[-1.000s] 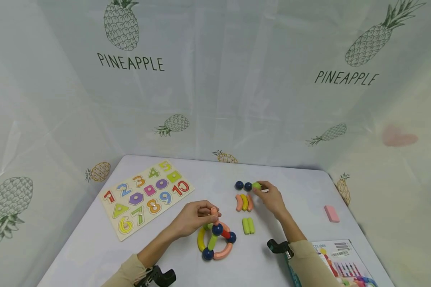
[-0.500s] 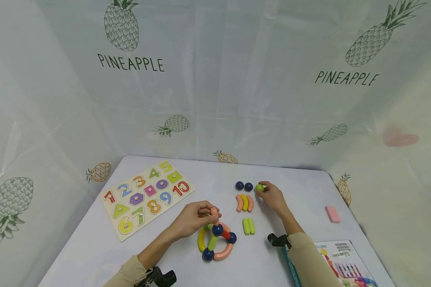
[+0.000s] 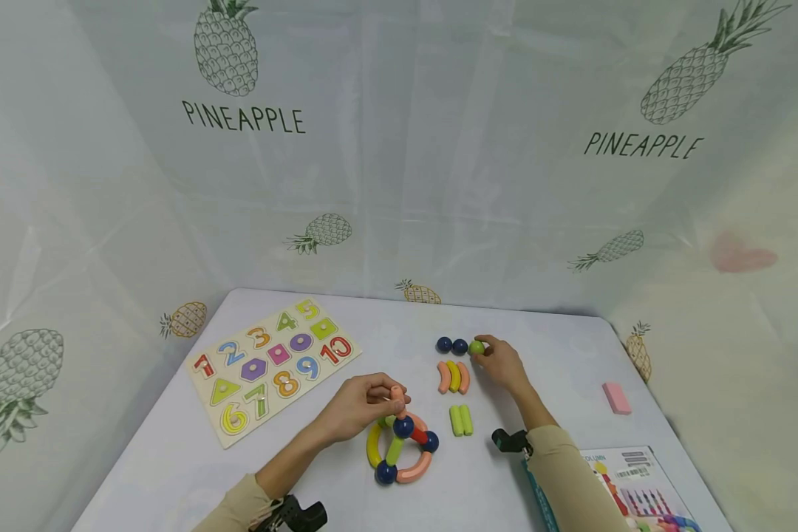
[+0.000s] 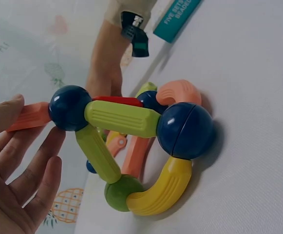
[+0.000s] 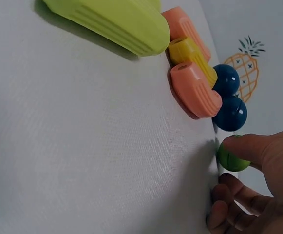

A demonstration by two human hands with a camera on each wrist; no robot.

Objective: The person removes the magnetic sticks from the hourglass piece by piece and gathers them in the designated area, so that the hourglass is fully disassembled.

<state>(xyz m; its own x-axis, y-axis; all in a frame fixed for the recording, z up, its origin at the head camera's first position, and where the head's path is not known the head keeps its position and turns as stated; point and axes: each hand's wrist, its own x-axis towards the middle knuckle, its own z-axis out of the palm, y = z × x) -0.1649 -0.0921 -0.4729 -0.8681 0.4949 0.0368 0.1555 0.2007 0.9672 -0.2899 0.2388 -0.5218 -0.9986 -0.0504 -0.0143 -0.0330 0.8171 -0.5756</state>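
Observation:
My left hand (image 3: pixel 355 406) pinches a salmon rod (image 4: pixel 30 116) between thumb and fingers. That rod stands on the top blue ball (image 4: pixel 70 108) of a frame built from balls and rods. Green rods (image 4: pixel 124 118) slope from this ball to a ring with a curved yellow rod (image 4: pixel 163 190) and curved salmon rods (image 3: pixel 414 468). At the back, my right hand (image 3: pixel 503 366) pinches a green ball (image 5: pixel 233 155) between thumb and fingers. The ball is at the right end of a row, close beside two blue balls (image 5: pixel 230 113).
Curved salmon and yellow rods (image 3: pixel 454 377) lie before the balls, with two green rods (image 3: pixel 461 420) nearer me. A number puzzle board (image 3: pixel 273 369) is at left. On the right are a pink block (image 3: pixel 616 398) and a printed box (image 3: pixel 638 480), partly under my right sleeve.
The green ball in my right hand shifted right, away from the blue balls, then came back left beside them. My left hand and the frame stayed in place.

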